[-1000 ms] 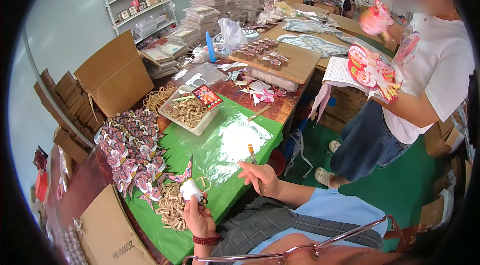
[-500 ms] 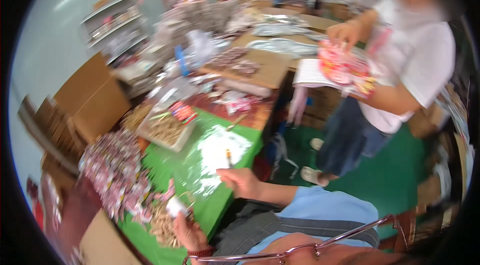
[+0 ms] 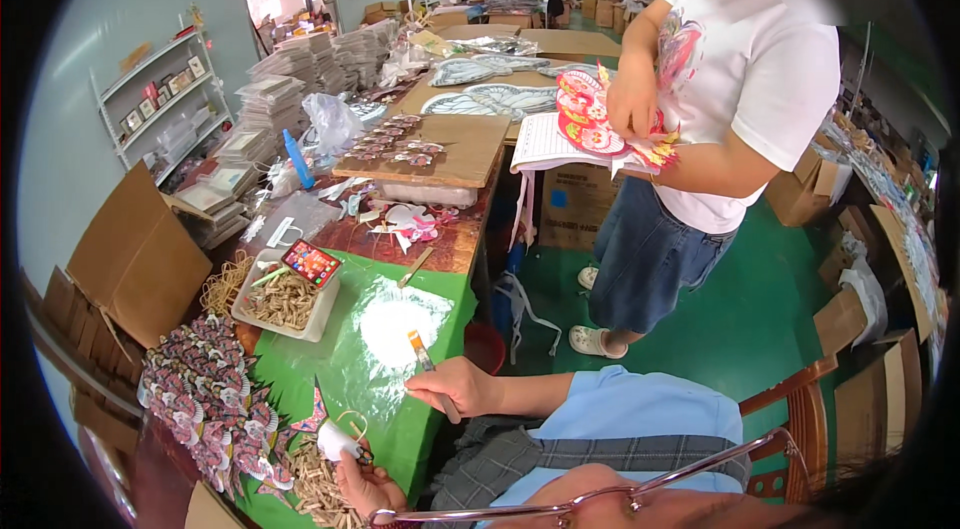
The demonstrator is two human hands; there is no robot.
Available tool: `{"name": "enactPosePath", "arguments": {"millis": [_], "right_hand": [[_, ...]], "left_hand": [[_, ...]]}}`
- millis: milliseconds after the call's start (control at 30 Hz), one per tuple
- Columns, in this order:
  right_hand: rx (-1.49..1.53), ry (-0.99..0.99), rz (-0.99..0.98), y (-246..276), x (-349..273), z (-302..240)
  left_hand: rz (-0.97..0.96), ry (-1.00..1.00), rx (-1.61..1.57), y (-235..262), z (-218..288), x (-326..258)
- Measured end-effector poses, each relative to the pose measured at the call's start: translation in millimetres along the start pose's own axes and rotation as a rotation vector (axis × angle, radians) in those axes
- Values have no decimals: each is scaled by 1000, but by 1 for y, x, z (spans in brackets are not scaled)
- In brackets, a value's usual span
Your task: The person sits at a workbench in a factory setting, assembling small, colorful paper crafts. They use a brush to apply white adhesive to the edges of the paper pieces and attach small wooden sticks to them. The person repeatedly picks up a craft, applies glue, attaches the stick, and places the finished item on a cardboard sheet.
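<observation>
the right hand (image 3: pixel 455 389) pinches a small brush (image 3: pixel 425 361) between closed fingers, its tip over a clear plastic sheet (image 3: pixel 385 339) on the green table (image 3: pixel 440 304). the left hand (image 3: pixel 365 484), fingers curled, grips a small white piece (image 3: pixel 335 441) at the table's near edge, above a heap of wooden clips (image 3: pixel 315 494). beside them lies a spread of coloured paper decorations (image 3: pixel 205 399); farther off sits a tray (image 3: pixel 300 324) of clips. a standing person (image 3: pixel 740 89) holds red paper cutouts (image 3: pixel 590 114).
</observation>
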State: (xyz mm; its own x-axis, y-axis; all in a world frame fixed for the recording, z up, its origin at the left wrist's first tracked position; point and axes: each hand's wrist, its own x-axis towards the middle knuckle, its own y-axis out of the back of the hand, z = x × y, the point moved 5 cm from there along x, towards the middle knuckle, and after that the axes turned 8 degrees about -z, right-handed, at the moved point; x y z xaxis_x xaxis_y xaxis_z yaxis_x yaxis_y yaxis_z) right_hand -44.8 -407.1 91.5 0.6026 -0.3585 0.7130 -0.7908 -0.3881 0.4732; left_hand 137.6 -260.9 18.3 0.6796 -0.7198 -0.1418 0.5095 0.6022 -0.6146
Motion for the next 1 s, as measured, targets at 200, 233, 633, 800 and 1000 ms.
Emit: {"name": "enactPosePath", "arguments": {"millis": [200, 233, 633, 800, 1000], "right_hand": [[5, -2, -11, -2, -2, 1], [6, 0, -16, -2, -3, 2], [64, -13, 10, -3, -1, 10], [58, -16, 44, 0, 0, 13], [22, -29, 34, 4, -1, 13]], "left_hand": [[-40, 15, -8, 4, -1, 1], [-57, 22, -13, 6, -3, 1], [14, -14, 4, 0, 4, -3], [-20, -8, -10, 5, 1, -1], [-2, -12, -27, -1, 2, -2]]}}
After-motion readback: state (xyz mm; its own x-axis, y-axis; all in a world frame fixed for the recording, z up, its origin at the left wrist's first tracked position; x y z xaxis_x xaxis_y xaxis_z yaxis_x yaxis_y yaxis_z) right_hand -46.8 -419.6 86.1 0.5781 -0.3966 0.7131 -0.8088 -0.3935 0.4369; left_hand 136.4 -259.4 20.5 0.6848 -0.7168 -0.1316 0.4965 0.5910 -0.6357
